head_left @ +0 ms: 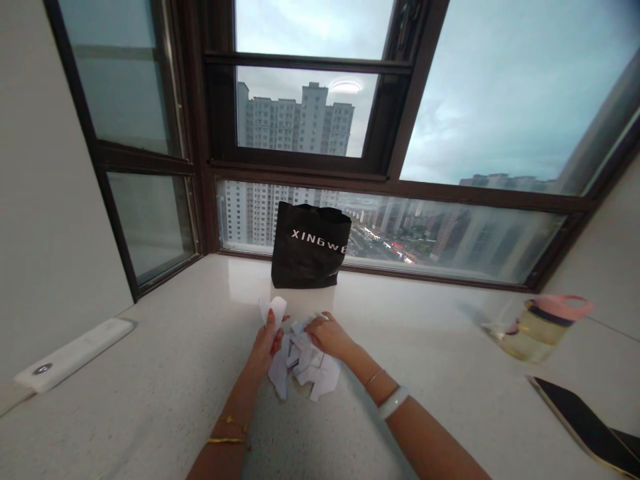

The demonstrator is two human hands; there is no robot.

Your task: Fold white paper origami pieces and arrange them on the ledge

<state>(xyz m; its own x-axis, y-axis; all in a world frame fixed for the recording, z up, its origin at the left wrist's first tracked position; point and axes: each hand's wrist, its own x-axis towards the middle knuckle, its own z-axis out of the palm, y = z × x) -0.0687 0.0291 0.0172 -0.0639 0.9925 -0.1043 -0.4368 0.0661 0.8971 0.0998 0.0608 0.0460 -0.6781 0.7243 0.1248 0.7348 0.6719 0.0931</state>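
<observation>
Fingers of the left hand pinch a white paper slip, stood up with its long axis pointing away at the black bag. Right hand is curled, fingertips gripping the scrap pile, which lies between and just below both hands on the counter.

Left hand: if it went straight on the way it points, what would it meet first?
The left hand points forward and slightly right. Beyond the paper scrap at its fingers, the black bag looks first in line, across bare counter; depth is unclear.
</observation>
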